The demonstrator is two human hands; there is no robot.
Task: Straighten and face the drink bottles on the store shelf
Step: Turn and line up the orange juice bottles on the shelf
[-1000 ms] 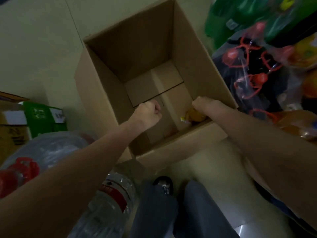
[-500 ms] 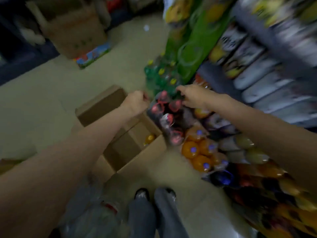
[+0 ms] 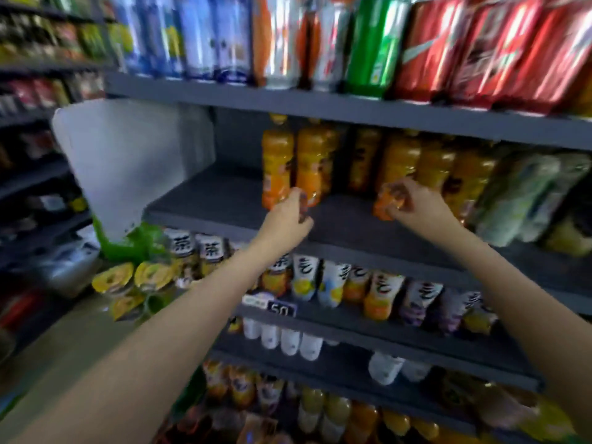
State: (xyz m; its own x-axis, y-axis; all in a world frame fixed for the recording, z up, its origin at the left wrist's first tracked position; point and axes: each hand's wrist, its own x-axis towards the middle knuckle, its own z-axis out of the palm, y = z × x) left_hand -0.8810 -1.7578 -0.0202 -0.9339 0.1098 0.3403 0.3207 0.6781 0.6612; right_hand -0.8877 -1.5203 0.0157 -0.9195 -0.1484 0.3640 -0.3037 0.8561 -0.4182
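Both hands reach to the dark shelf (image 3: pixel 224 200) that carries a row of orange drink bottles (image 3: pixel 400 161). The left hand (image 3: pixel 286 219) curls its fingers round the base of an orange bottle (image 3: pixel 277 165) standing upright at the row's left end. The right hand (image 3: pixel 413 206) pinches a small orange bottle (image 3: pixel 386 203) at the shelf's front, just before the row.

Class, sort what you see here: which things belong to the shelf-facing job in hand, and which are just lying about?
Job in hand:
left hand
right hand
orange drink bottles
dark shelf

Just about:
red cans
green can
tea bottles
price tag
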